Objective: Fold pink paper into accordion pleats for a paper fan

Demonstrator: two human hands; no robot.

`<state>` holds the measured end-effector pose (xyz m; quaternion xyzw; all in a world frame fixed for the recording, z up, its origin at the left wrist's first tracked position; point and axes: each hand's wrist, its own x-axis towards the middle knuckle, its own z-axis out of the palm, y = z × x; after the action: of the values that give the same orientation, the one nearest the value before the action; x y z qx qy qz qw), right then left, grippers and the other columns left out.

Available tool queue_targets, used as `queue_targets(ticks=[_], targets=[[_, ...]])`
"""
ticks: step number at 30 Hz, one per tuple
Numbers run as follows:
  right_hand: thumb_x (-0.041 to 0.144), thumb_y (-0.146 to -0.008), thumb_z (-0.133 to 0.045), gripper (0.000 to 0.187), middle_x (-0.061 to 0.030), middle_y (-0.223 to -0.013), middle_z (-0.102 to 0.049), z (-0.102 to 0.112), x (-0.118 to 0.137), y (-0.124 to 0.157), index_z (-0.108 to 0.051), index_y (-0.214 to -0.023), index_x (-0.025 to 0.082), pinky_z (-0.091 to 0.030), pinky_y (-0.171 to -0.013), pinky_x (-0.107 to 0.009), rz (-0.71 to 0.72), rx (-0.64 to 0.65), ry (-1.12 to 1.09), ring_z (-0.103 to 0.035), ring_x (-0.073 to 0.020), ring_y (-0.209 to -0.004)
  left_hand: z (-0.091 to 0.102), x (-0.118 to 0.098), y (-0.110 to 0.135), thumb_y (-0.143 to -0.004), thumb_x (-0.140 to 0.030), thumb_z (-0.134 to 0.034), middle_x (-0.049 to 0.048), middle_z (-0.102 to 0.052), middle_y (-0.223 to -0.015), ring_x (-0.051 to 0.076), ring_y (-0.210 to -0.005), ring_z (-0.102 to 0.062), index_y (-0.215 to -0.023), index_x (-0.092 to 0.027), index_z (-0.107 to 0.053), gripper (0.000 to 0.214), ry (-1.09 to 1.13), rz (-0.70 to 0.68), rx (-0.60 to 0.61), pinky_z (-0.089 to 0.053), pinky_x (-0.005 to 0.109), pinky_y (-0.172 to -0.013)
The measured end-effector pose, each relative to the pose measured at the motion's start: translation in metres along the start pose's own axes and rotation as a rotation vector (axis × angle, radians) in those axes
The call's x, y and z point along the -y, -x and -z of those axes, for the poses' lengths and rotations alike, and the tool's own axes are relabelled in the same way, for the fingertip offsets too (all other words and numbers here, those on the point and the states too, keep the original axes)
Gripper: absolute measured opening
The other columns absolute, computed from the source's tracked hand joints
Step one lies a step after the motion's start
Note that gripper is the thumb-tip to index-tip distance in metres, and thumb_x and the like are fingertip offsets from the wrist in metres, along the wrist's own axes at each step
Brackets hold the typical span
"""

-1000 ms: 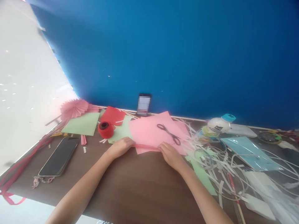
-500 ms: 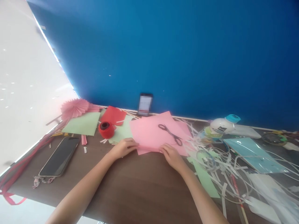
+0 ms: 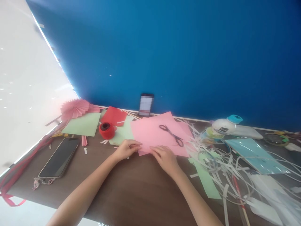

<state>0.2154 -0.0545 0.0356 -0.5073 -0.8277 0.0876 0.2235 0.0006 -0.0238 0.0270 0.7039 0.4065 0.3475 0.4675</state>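
Observation:
Pink paper (image 3: 150, 133) lies in front of me in overlapping sheets, with black-handled scissors (image 3: 172, 136) resting on top. At the paper's near left edge, my left hand (image 3: 128, 149) is closed, its fingertips and thumb pinching the edge. My right hand (image 3: 164, 157) is close by on the near edge, its fingers together and pointing left, closed on the paper. A small gap separates the two sets of fingertips. The fingers cover part of that edge, so I cannot tell how it is folded there.
A red ribbon roll (image 3: 107, 131), green paper (image 3: 82, 124) and a phone (image 3: 60, 158) lie to the left. On the right are tangled white strips (image 3: 225, 169), a white bottle with a blue cap (image 3: 223, 126) and a light-blue packet (image 3: 256, 155). A blue wall (image 3: 188, 62) stands behind.
My right hand has slid left along the paper's near edge, closer to my left hand. The left hand has shifted slightly right. The narrow folded band seen between them earlier is now mostly covered.

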Motion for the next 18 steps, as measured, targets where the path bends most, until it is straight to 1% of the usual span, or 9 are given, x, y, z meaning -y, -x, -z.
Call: queue_targets(ticks=[2,4,8,11,14,18], targets=[[0.033,-0.088,-0.037,0.027,0.0013,-0.086,-0.067,0.0001,-0.001,0.0007,-0.063,-0.088,0.027,-0.045,-0.069,-0.029,-0.118,0.064,-0.108,-0.06,-0.0161,-0.078,-0.0002,0.0006,-0.0005,-0.073,-0.036,-0.06,0.0093,-0.068,-0.086,0.015,-0.068,-0.062,-0.09,-0.011,-0.067,0.03,0.048,0.044,0.006,-0.05,0.026,-0.067],[0.034,-0.088,-0.037,0.027,0.0027,-0.087,-0.067,0.0019,-0.0019,0.0017,-0.063,-0.084,0.028,-0.045,-0.067,-0.027,-0.18,0.095,-0.169,-0.06,-0.0155,-0.079,0.0,0.0018,-0.0012,-0.072,-0.036,-0.061,0.0092,-0.069,-0.082,0.015,-0.065,-0.062,-0.087,-0.01,-0.068,0.031,0.081,0.082,0.021,-0.051,0.026,-0.065],[0.037,-0.086,-0.039,0.026,0.0012,-0.089,-0.066,0.0056,0.0001,0.0024,-0.063,-0.087,0.027,-0.043,-0.068,-0.027,-0.165,0.115,-0.207,-0.06,-0.0165,-0.082,0.0015,0.0042,-0.0019,-0.071,-0.037,-0.062,0.0085,-0.069,-0.078,0.015,-0.063,-0.062,-0.086,-0.01,-0.068,0.032,0.098,0.12,0.036,-0.051,0.026,-0.063],[0.037,-0.087,-0.036,0.029,0.0004,-0.083,-0.066,0.0066,0.0009,0.0019,-0.063,-0.08,0.025,-0.041,-0.064,-0.026,-0.168,0.139,-0.198,-0.059,-0.0162,-0.075,0.0037,0.005,-0.0021,-0.069,-0.037,-0.063,0.0077,-0.069,-0.076,0.016,-0.064,-0.062,-0.086,-0.011,-0.069,0.031,0.094,0.126,0.053,-0.051,0.026,-0.064],[0.035,-0.087,-0.033,0.032,-0.0005,-0.076,-0.065,0.007,-0.0001,0.0015,-0.061,-0.076,0.024,-0.038,-0.06,-0.026,-0.148,0.16,-0.139,-0.057,-0.0158,-0.068,0.0055,0.0056,-0.0023,-0.069,-0.037,-0.064,0.0072,-0.07,-0.076,0.017,-0.065,-0.063,-0.086,-0.012,-0.069,0.031,0.11,0.14,0.076,-0.052,0.027,-0.065],[0.031,-0.088,-0.032,0.031,-0.0001,-0.071,-0.062,0.0077,0.0001,0.0015,-0.058,-0.073,0.023,-0.034,-0.057,-0.025,-0.118,0.178,-0.073,-0.054,-0.0147,-0.062,0.0052,0.0048,-0.0028,-0.068,-0.038,-0.064,0.008,-0.07,-0.079,0.017,-0.065,-0.064,-0.087,-0.011,-0.068,0.034,0.201,0.201,0.083,-0.053,0.029,-0.065]])
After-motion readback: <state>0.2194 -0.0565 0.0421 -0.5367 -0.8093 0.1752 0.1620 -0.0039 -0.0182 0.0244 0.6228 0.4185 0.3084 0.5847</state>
